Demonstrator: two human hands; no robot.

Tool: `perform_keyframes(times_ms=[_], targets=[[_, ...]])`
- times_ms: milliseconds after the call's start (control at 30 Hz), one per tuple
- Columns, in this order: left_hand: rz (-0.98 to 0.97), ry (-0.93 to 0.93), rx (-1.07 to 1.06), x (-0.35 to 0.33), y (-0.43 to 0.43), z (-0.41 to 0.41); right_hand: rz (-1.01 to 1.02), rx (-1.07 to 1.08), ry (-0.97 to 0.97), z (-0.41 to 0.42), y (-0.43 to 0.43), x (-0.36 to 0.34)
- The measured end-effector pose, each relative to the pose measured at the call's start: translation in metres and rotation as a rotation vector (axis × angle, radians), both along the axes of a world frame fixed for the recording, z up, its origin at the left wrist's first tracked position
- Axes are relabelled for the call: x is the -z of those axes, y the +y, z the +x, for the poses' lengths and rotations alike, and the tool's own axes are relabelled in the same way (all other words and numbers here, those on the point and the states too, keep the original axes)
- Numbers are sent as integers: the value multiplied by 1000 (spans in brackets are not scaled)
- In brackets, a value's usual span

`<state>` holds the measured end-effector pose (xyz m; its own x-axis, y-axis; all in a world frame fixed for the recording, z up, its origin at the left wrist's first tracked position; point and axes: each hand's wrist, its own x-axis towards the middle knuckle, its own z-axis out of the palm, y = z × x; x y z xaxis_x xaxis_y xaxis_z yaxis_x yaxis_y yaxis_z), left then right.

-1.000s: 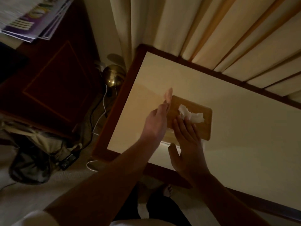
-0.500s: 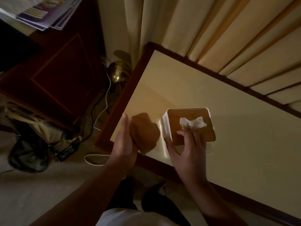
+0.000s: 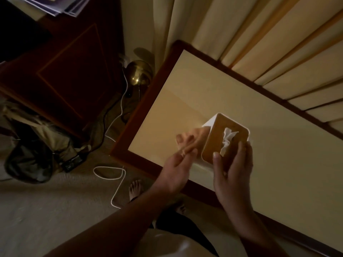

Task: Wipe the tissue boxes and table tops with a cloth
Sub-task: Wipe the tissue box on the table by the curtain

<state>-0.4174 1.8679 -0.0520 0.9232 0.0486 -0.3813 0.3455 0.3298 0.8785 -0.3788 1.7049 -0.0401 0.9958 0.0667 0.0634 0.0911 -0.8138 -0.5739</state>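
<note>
A white tissue box (image 3: 225,140) with a wooden lid and a tissue sticking out is tilted up above the cream table top (image 3: 185,101) near its front left corner. My right hand (image 3: 232,169) grips the box, thumb on the lid and fingers round its right side. My left hand (image 3: 176,167) holds an orange-brown cloth (image 3: 193,139) against the box's white left side. The cloth is blurred.
The table has a dark wood rim (image 3: 141,108) and stands against pleated curtains (image 3: 259,34). Left of it are a brass lamp base (image 3: 138,75), white and black cables (image 3: 115,175) on the carpet, a dark cabinet (image 3: 70,71) and a bag (image 3: 31,145). My bare feet (image 3: 135,190) are below.
My right hand has lifted and tilted the tissue box off the table. My left hand has brought the cloth from beside the box onto its left side.
</note>
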Motion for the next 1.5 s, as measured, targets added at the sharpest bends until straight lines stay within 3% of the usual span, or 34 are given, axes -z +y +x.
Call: perform_keyframes(times_ms=[100,267,367,433,500,633,733,867,933,1067,1167,1300,1500], targets=[[15,-36,113,1,-17,1,-139,27,48,9,4,8],[-31,-5,156,0,-15,12,-205,-111,-8,7,-11,14],[-108,67,128,-10,-5,67,-200,-128,-7,9,-13,16],[-163,17,59,-15,-7,86,-193,-131,20,12,-12,16],[-127,-24,52,-16,-19,68,-208,-159,13,14,-13,15],[-74,124,-15,-6,-28,7,-259,-167,5,13,-15,17],[-58,205,54,3,-12,43,-272,-174,-37,13,-16,19],[-119,74,-2,-2,-5,99,-275,-197,-16,16,-17,21],[-55,6,15,-8,-18,78,-281,-211,-33,17,-19,21],[-100,187,20,1,-28,9,-305,-177,-21,17,-17,22],[-29,209,40,9,-10,49,-310,-183,-47,16,-17,23],[-132,158,-36,-8,-11,98,-320,-220,-35,18,-19,22],[-62,185,-6,-7,-33,6,-318,-176,6,15,-16,21]])
